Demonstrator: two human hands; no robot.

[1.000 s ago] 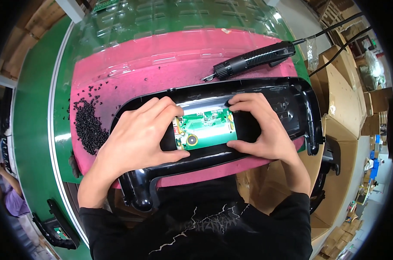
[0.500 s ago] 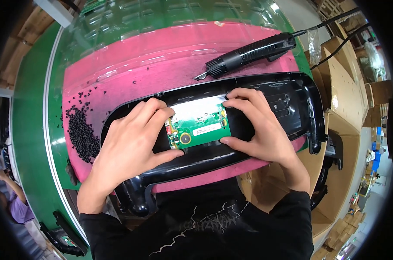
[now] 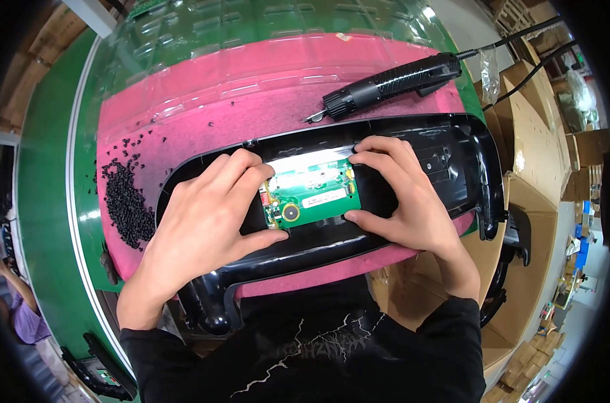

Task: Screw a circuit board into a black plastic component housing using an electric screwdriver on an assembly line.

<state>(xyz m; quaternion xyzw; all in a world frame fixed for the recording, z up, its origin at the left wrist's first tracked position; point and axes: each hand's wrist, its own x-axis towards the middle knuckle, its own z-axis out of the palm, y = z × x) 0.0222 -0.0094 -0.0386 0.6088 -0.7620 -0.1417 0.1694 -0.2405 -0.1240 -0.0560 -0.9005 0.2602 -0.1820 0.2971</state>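
Note:
A green circuit board (image 3: pixel 312 213), with a white label and a round buzzer-like part, lies within a long black plastic housing (image 3: pixel 412 201). My left hand (image 3: pixel 207 208) grips the board's left edge, thumb at the near corner and fingers at the far one. On the opposite edge, my right hand (image 3: pixel 402 195) holds the board the same way, thumb near and fingers far. Glare whitens the board's far part. Beyond the housing, a black electric screwdriver (image 3: pixel 385 86) lies on the pink mat (image 3: pixel 191 138), its tip pointing left.
Many small black screws (image 3: pixel 125 208) are heaped on the mat's left side. A clear plastic tray (image 3: pixel 251 50) spans the far side. An open cardboard box (image 3: pixel 533 269) stands at the right. Another housing with a board (image 3: pixel 100 369) sits lower left, near a person in purple (image 3: pixel 28 322).
The board and both hands stay almost in place. The whole view has shifted very slightly; the grip on the board looks the same.

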